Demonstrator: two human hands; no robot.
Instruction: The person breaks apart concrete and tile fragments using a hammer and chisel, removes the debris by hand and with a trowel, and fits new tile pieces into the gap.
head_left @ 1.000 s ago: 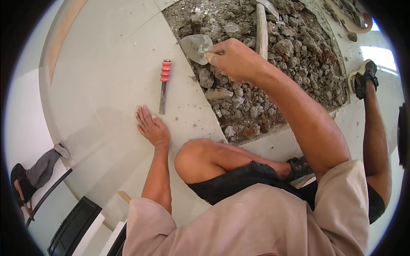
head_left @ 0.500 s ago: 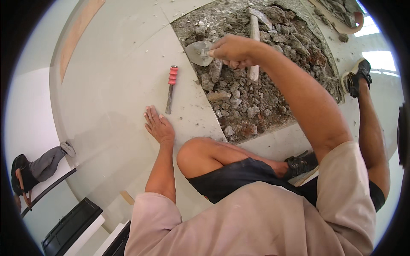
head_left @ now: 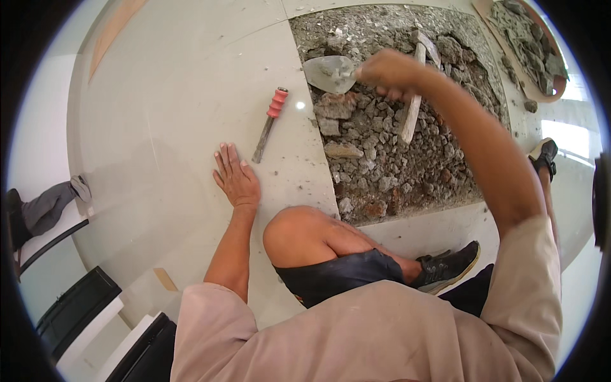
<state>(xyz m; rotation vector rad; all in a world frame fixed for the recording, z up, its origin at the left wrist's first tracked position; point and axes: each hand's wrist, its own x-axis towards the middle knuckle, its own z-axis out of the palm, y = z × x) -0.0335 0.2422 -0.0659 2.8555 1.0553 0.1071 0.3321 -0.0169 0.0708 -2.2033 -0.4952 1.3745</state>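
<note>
My right hand point(head_left: 393, 73), a little blurred, is closed round the handle of a trowel point(head_left: 330, 74). The trowel's pale blade points left over the far left edge of a broken-up patch of floor full of rubble point(head_left: 382, 162). Just beyond and beneath that hand, a hammer point(head_left: 415, 95) with a wooden handle lies on the rubble. My left hand point(head_left: 238, 176) rests flat on the pale tiles with its fingers spread, holding nothing. Near its fingertips lies a chisel point(head_left: 270, 125) with a red ribbed grip.
A curved tray of debris point(head_left: 531, 51) stands at the far right, beside loose chunks point(head_left: 531, 106). My bent knee point(head_left: 299, 235) is close to the patch's near edge. Small crumbs dot the tiles. Another person's legs point(head_left: 48, 207) show at the left, above dark panels point(head_left: 76, 312).
The view has shifted, so the patch and tools sit farther right. The trowel has turned so its blade shows more broadly. My left hand stays flat on the tiles.
</note>
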